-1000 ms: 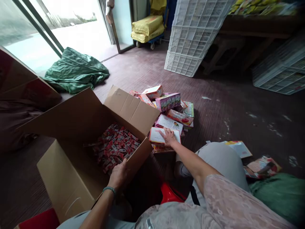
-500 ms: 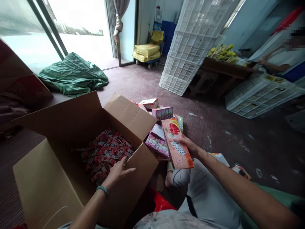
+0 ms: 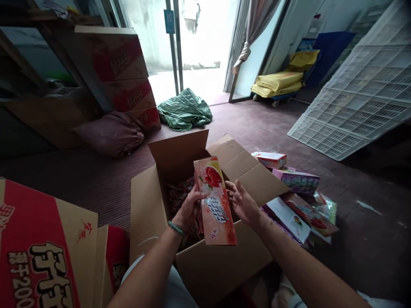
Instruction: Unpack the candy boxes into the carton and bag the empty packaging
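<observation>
My left hand (image 3: pixel 190 207) grips an orange candy box (image 3: pixel 218 214) by its left side, thumb across its printed front. The box is tilted upright over an open cardboard carton (image 3: pixel 224 261). On the box's right side, my right hand (image 3: pixel 243 204) has its fingers apart, close to the box edge; whether the fingertips touch it I cannot tell. Small red-wrapped packets (image 3: pixel 180 194) lie inside the carton, partly hidden by the box and my left hand.
Several printed boxes (image 3: pixel 297 179) lie heaped on the floor right of the carton. Red-and-brown cartons (image 3: pixel 41 252) stand at the near left, with more stacked behind. A green sheet (image 3: pixel 186 109) lies by the doorway. White crates (image 3: pixel 359 98) stand at the right.
The orange box has moved from my right hand on the right to my left hand over the carton. My right hand has let go of it. The view has turned left.
</observation>
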`<state>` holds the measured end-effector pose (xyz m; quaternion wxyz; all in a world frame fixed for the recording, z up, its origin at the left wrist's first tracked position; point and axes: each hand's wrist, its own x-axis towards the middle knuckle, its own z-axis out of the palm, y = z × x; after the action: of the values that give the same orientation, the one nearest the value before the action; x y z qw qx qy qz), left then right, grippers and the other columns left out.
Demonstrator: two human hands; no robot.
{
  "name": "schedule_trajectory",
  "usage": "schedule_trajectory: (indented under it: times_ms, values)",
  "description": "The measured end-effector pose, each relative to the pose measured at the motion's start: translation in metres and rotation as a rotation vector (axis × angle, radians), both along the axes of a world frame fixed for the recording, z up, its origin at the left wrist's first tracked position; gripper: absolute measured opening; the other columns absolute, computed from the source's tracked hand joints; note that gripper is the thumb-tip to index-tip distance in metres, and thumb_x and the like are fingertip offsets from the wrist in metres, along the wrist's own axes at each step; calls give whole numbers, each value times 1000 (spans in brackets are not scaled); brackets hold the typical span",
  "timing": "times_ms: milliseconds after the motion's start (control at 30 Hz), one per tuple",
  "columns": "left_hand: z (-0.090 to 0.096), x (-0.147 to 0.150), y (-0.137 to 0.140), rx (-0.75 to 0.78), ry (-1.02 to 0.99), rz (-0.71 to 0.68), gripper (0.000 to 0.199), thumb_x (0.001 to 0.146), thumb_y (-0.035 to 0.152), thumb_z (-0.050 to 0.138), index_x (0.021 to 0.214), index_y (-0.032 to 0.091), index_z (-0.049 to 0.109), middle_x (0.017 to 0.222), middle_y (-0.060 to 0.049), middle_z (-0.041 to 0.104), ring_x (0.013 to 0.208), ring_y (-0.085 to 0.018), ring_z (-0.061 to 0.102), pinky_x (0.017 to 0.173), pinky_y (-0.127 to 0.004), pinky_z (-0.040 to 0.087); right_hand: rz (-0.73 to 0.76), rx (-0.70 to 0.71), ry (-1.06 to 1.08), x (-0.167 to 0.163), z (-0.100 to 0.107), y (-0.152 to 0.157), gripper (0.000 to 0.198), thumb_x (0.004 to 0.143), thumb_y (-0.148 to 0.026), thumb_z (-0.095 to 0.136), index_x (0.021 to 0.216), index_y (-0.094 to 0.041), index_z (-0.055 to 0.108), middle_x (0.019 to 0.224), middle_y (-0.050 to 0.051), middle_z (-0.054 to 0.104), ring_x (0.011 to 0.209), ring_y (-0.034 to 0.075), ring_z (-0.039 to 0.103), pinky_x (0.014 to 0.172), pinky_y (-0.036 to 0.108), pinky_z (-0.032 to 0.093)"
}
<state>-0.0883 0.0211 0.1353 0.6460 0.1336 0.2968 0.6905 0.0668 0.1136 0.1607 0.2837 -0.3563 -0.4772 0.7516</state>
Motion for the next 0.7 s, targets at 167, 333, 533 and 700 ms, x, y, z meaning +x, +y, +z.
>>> schedule_trajectory:
  times_ms: [167, 333, 533, 700]
  values:
    - [-15, -17, 3, -53, -184, -163, 50, 72, 34, 66, 113, 5, 67, 95, -16, 77, 88, -30, 74, 90, -41, 57, 124, -199, -37, -18, -13, 22, 32, 76, -37, 79, 98, -16, 70, 90, 6, 77, 78, 18, 71, 74, 28, 60]
    - [-20, -23, 1, 15, -313, -130, 63, 77, 47, 67, 125, 7, 62, 110, -18, 75, 107, -35, 70, 102, -48, 49, 253, -398, 11, -34, -14, 25, 37, 85, -34, 68, 114, -11, 66, 97, 12, 78, 83, 24, 75, 84, 38, 61]
    - [-10, -32, 4, 71, -363, -183, 66, 75, 47, 69, 129, 11, 61, 114, -14, 75, 114, -37, 66, 108, -49, 44, 229, -462, 52, -43, -6, 21, 39, 90, -30, 60, 123, -10, 62, 102, 14, 77, 90, 27, 75, 90, 44, 61]
    - [-7, -36, 2, 14, -355, -147, 60, 81, 51, 65, 128, 13, 62, 107, -11, 77, 113, -35, 67, 109, -47, 44, 196, -483, 79, -47, -3, 16, 37, 90, -28, 60, 121, -8, 62, 101, 15, 77, 86, 27, 76, 87, 45, 62]
